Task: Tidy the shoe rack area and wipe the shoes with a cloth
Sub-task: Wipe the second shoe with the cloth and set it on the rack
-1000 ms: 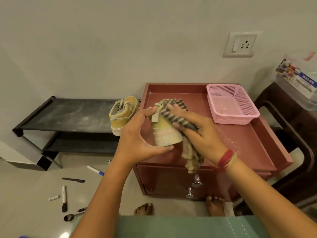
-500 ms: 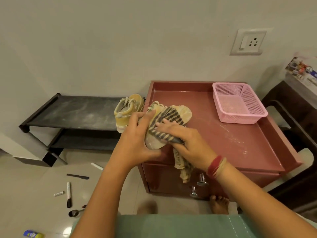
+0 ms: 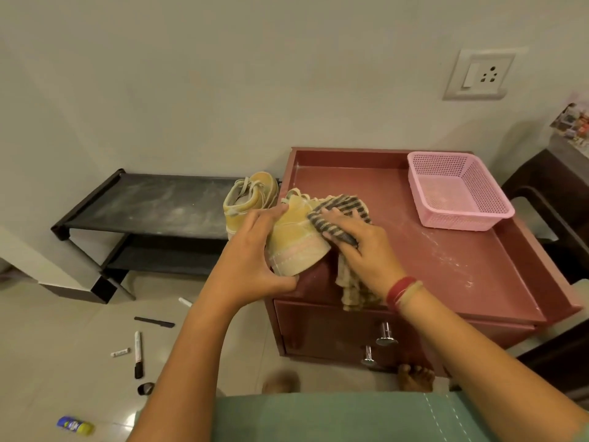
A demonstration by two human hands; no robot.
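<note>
My left hand [image 3: 251,260] grips a dusty yellow shoe [image 3: 298,247] by its heel, held over the front left corner of the red cabinet [image 3: 446,256]. My right hand [image 3: 360,247] presses a striped cloth [image 3: 338,215] against the shoe's upper; the cloth's loose end hangs down below my wrist. A second yellow shoe [image 3: 248,199] stands at the right end of the black shoe rack [image 3: 153,205], just behind my left hand. The rack's top shelf is dusty.
A pink basket [image 3: 459,193] sits on the cabinet's back right. Markers [image 3: 138,354], a black stick [image 3: 154,322] and a small blue-yellow tube [image 3: 75,425] lie on the tiled floor at left. My bare feet [image 3: 414,376] stand before the cabinet's drawer knobs. Dark furniture stands right.
The shoe has turned in my left hand so its side and sole edge face me, and my right hand has slid the cloth across its upper. The view shifted slightly left.
</note>
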